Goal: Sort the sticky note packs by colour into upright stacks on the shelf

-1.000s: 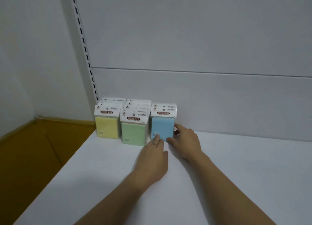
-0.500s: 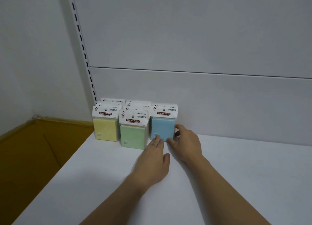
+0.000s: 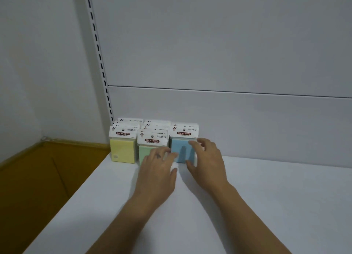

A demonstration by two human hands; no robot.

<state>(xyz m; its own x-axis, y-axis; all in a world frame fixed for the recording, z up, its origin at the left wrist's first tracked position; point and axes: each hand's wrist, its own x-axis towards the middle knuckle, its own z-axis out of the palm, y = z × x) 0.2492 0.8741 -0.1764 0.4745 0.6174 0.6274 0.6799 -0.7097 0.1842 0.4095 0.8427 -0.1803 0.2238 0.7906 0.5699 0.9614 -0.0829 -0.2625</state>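
Three upright rows of sticky note packs stand at the back left of the white shelf [image 3: 247,206]: yellow packs [image 3: 122,150], green packs [image 3: 145,152] and blue packs [image 3: 181,150]. Each pack has a white header card. My left hand [image 3: 159,170] lies flat on the shelf, its straight fingertips touching the fronts of the green and blue packs. My right hand [image 3: 206,162] hovers at the blue pack's right side, fingers spread and loosely bent in front of it, holding nothing.
The grey back panel [image 3: 228,120] rises right behind the packs. A slotted upright rail [image 3: 99,53] runs up at the left. Left of the shelf edge lies an orange-brown floor [image 3: 38,177] below.
My right hand has lifted off the blue pack's right edge and opened its fingers in front of it. My left hand slid slightly left across the green pack's front.
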